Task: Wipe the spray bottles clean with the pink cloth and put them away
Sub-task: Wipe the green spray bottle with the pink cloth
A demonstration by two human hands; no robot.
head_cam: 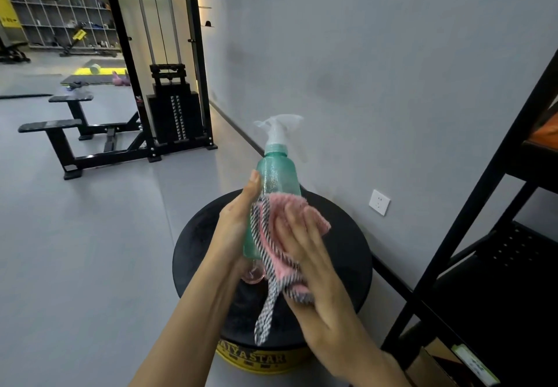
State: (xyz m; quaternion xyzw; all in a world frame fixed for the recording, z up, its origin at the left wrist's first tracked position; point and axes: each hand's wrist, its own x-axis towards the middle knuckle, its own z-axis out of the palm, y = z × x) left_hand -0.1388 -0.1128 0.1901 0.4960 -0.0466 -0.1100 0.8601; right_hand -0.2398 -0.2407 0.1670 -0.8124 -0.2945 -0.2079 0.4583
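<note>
Right hand [323, 272] is laid with fingers nearly straight over pink cloth [317, 220], which is pressed against the lower right side of spray bottle [277, 175]. Bottle is gripped from its left by left hand [235, 223] and held upright, nozzle up, above black stool [347, 235]. Upper body is judged unwiped, so cloth should be slid up along the long axis.

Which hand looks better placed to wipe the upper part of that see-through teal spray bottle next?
Right. The right hand presses the pink striped cloth against the lower body of the translucent teal plastic spray bottle, while the left hand holds the bottle steady.
</note>
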